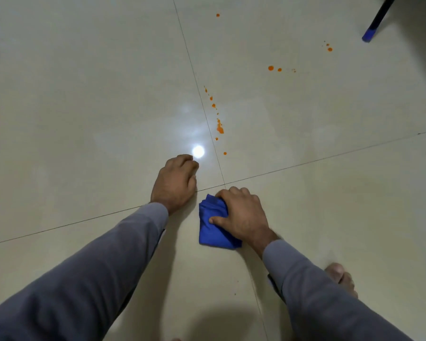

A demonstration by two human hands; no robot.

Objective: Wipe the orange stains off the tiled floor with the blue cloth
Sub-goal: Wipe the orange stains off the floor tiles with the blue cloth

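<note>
Since it's soft fabric: blue cloth (213, 223) looks light, limp, bunched into a rough wad; should fold and slide easily on glossy tile, no breakage worry. Judgement only.
Where to hold: best pressed from above w/ palm + fingers spread over the wad, so it stays bunched and doesn't unfurl mid-wipe.
Grip now: right hand (244, 212) lies on top of the cloth, thumb pinching its near-left side, fingers curled over the far edge; cloth held against the floor.
Cloth vs grip: most of the visible fabric sticks out at 8 o'clock from the hand, toward the person; rest hidden under the palm.
Cloth location: on the tiled floor (84, 94), just on the near side of the grout crossing, in the near-right tile.
Left hand (175, 182): fingers loosely curled, holding nothing, knuckles resting on the floor just beside the cloth at 10 o'clock; looks like a brace.
Orange stains (220, 127): nearest trail runs at 12 o'clock from the cloth, along the grout line, untouched; more spots at 1 o'clock and 2 o'clock, well apart.
Other: dark chair leg (376, 20) w/ blue tip at far 2 o'clock; bare foot (342, 279) at 4 o'clock.
Next, prob.: push the wad fwd over the trail w/ steady pressure.
</note>
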